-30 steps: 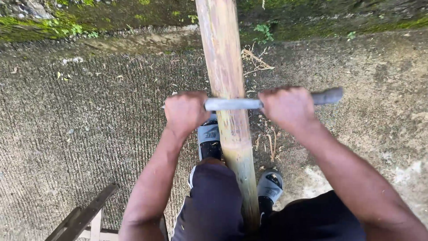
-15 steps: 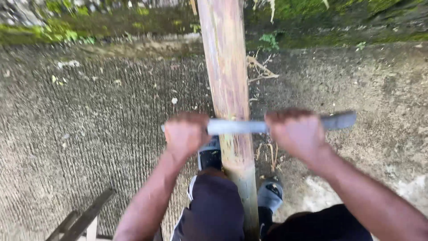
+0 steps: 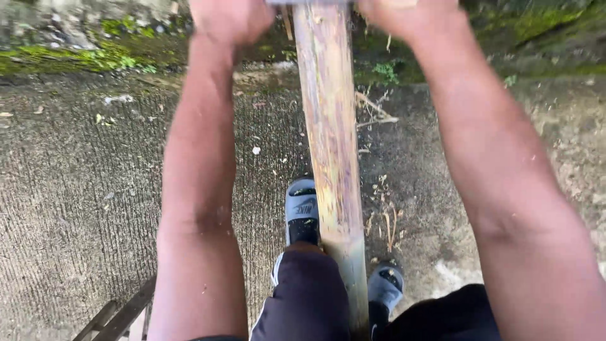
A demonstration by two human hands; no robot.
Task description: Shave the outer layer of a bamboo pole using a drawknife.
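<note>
A long peeled wooden pole (image 3: 328, 126) runs from between my legs up to the top of the view. Both arms are stretched out along it. My left hand (image 3: 230, 17) is closed at the top edge, left of the pole. My right hand (image 3: 404, 14) is closed at the top edge, right of it. Between the two fists a thin grey strip of a metal blade (image 3: 309, 2) crosses the pole, mostly cut off by the frame. My feet in grey slide sandals (image 3: 301, 208) stand on either side of the pole's near end.
Rough concrete ground (image 3: 76, 208) lies under the pole, with a mossy strip (image 3: 76, 60) along the far edge. Dry twigs and shavings (image 3: 375, 113) lie right of the pole. A dark wooden frame (image 3: 120, 316) sticks in at the bottom left.
Both hands have slid the blade away from me along the pole, from the middle of the view to its top edge. My arms are now stretched out.
</note>
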